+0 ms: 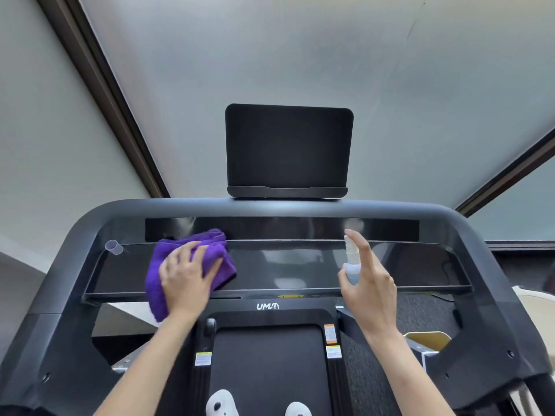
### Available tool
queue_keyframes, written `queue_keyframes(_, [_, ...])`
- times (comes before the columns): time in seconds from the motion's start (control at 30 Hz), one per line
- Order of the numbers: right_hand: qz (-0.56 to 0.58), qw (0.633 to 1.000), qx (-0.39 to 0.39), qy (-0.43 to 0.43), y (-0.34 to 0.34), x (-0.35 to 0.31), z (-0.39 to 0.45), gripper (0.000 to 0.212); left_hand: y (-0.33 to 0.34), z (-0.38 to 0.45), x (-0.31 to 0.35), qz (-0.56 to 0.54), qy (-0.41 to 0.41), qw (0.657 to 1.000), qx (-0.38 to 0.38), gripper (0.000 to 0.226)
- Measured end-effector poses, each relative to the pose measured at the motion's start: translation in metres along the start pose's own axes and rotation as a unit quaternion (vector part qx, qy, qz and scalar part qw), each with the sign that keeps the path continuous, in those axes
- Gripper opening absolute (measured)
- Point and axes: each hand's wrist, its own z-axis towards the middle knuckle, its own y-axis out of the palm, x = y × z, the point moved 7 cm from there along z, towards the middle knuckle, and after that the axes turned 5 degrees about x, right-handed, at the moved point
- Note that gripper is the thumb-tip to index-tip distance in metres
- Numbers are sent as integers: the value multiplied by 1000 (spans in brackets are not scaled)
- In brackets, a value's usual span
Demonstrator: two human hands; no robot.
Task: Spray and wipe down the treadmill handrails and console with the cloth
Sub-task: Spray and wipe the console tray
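Observation:
My left hand presses a folded purple cloth flat against the left part of the glossy black console panel of the treadmill. My right hand grips a small white-and-pale-blue spray bottle upright over the right part of the panel, with the forefinger on its nozzle. A faint mist hangs above the nozzle. The dark handrail frame curves around both sides of the console. A black tablet screen stands on a holder above the top bar.
A small clear plastic cap lies on the console's left end. The treadmill belt runs below, with white shoe tips at the bottom edge. A cardboard box sits at the lower right. Frosted windows with dark frames fill the background.

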Motion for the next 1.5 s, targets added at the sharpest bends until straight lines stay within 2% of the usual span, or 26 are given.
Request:
queue_keyframes(0.07, [5,1000,2,-5,0,-2,-2,79,24,-5,37,28,52,998,-28,60])
queue_keyframes(0.2, [19,1000,-6,-13,4,-10,-2,78,80,-36,133,31,195,973,-123,52])
queue_keyframes(0.3, [33,999,-1,-21,5,-16,5,77,86,-40,140,36,215,967,-133,59])
queue_keyframes(0.4, [44,999,-1,-21,7,-22,8,77,52,-16,82,45,177,981,-59,53])
queue_keyframes(0.47, [51,999,-7,-10,11,-24,7,77,24,5,27,76,104,992,-14,57])
queue_keyframes(0.53, [54,999,-8,3,14,-26,4,77,6,18,-18,95,25,995,-3,56])
queue_keyframes(0.63, [61,998,-18,6,18,-29,-2,76,5,16,-27,114,-59,991,23,51])
queue_keyframes(0.7, [59,998,-28,11,22,-30,-5,76,14,3,5,115,-45,992,28,49])
queue_keyframes(0.77, [57,998,-35,20,26,-30,-5,76,27,-12,42,118,35,992,23,47])
queue_keyframes(0.83, [61,997,-37,20,29,-31,-3,76,31,-16,52,119,104,987,32,45])
queue_keyframes(0.87, [63,997,-35,19,31,-32,-1,76,27,-8,43,110,102,988,46,45])
queue_keyframes(0.9, [63,997,-31,17,31,-34,1,76,21,3,28,97,66,991,59,44])
queue_keyframes(0.97, [62,998,-21,20,32,-36,4,75,10,30,-12,60,-80,992,76,47])
queue_keyframes(1.03, [65,998,-14,20,32,-39,6,74,7,57,-36,7,-209,973,99,51])
queue_keyframes(1.13, [67,998,-9,14,33,-40,5,74,16,77,-20,-12,-288,949,130,52])
queue_keyframes(1.2, [65,998,-13,13,35,-41,3,74,25,69,13,-12,-255,960,112,51])
queue_keyframes(1.27, [61,998,-23,11,39,-42,3,74,43,47,56,40,-102,992,64,48])
queue_keyframes(1.3, [61,998,-28,8,42,-43,3,74,52,34,70,59,-31,997,39,47])
queue_keyframes(1.33, [62,998,-34,4,44,-44,4,74,56,29,73,67,7,997,27,46])
queue_keyframes(1.37, [63,997,-37,3,45,-45,4,74,55,34,65,56,4,998,28,46])
queue_keyframes(1.5, [75,997,-35,4,45,-47,10,77,27,72,-1,15,-123,988,93,46])
